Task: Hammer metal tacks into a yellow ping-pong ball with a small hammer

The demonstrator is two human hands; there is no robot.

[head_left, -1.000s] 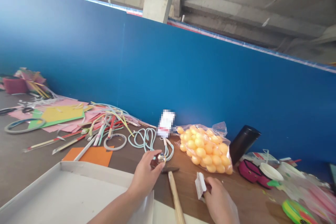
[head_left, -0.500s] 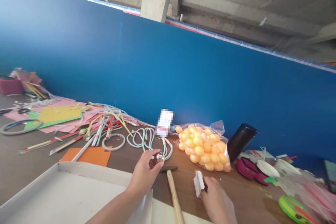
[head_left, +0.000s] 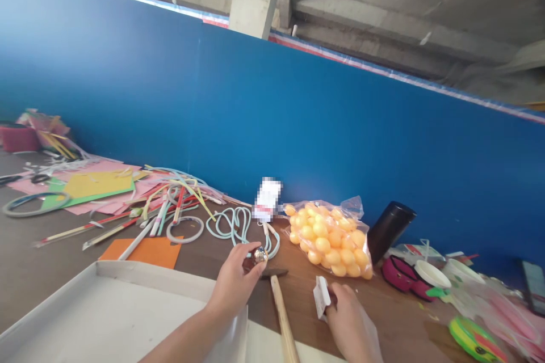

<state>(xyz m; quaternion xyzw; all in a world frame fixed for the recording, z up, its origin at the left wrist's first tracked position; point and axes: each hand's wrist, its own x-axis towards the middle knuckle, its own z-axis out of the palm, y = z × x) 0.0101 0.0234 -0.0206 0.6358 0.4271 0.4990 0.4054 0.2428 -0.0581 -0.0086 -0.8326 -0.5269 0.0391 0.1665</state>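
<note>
My left hand is closed, its thumb and fingers pinching a shiny silver ball above the table. Dark brown shows beside the ball, and I cannot make out what it is. My right hand grips a small white box-like piece with printing on its side; my fingers partly hide it. Between the two hands lies a hammer, its wooden handle pointing toward me and its dark head close to my left fingertips. A white tray sits below my left forearm.
A clear bag of orange balls leans near the blue partition, beside a black cylinder. Coiled pale cords and a badge lie behind my left hand. Coloured paper spreads leftward; a green tape measure is at right.
Both hands keep almost the same pose and their holds. The whole view shifts very slightly; nothing is taken up or let go.
</note>
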